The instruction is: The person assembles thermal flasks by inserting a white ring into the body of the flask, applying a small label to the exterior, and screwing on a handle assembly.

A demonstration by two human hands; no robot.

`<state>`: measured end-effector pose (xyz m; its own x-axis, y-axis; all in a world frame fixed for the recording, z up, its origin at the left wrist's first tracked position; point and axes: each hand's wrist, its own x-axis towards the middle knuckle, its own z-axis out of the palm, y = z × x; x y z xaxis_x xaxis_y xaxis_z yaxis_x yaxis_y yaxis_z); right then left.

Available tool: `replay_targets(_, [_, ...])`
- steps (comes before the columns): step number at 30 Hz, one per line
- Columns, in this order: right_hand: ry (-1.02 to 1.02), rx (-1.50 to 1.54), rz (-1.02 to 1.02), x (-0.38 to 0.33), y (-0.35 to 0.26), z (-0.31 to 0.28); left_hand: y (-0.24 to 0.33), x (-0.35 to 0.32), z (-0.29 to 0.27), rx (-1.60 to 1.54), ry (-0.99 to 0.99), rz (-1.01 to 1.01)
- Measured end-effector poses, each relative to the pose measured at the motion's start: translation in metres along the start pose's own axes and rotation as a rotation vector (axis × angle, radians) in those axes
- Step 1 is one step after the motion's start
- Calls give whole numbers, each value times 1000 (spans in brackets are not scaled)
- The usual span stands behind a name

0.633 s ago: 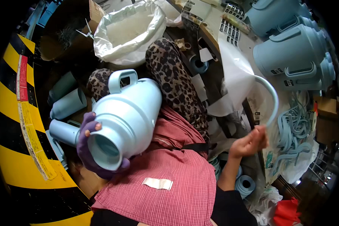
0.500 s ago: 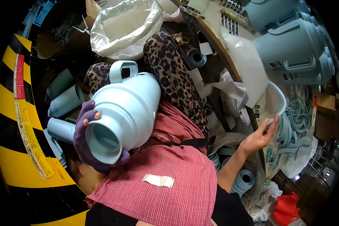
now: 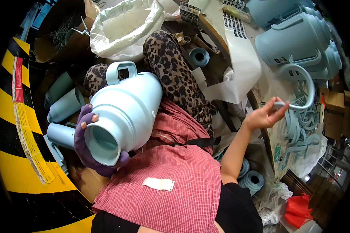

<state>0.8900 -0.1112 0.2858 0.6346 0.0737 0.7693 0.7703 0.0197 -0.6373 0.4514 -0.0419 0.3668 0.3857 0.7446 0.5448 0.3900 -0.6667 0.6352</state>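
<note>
A light blue jug body (image 3: 134, 106) with a loop handle lies tilted across my lap, its open mouth facing down and to the left. My left hand (image 3: 81, 141), in a purple glove with bare fingertips, is wrapped round the rim of that mouth. Out to the right, my bare right hand (image 3: 262, 115) pinches one end of a curved light blue handle (image 3: 312, 87). The handle's bend is raised over a heap of similar handles (image 3: 297, 130) on the worktable (image 3: 256, 87). Both of its ends point back toward me.
Several finished-looking blue jugs (image 3: 291, 40) stand at the table's far right. A sheet of labels (image 3: 239, 58) hangs over the table edge. Beyond my knees sits a white lined sack (image 3: 124, 33). Blue cylinders (image 3: 66, 105) lie left, beside a yellow-black striped edge (image 3: 17, 134). Ringed blue parts (image 3: 252, 181) lie lower right.
My right hand has moved slightly farther out, and the handle in it has swung round so its full curve shows. The white sheet has dropped lower. The left hand keeps its hold on the jug.
</note>
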Motion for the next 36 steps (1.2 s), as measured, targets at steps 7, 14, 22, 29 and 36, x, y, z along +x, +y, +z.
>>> replay_targets(7, [-230,716,-354,-22,-124,87,12,18,13,6,69,237])
replay_targets(14, [-892,1614,1051,-66,-186,141,2,16,15,27,218,-24])
replay_targets(22, [-893,1334,960,-76,-183,156,-12,17,32,-40,239,36])
replay_targets(29, [-1051,1208,1015,-73,-183,143,-33,12,24,-159,718,-139])
replay_targets(36, [-1260,887,674,-71,-180,133,-75,31,29,-1424,58,-535])
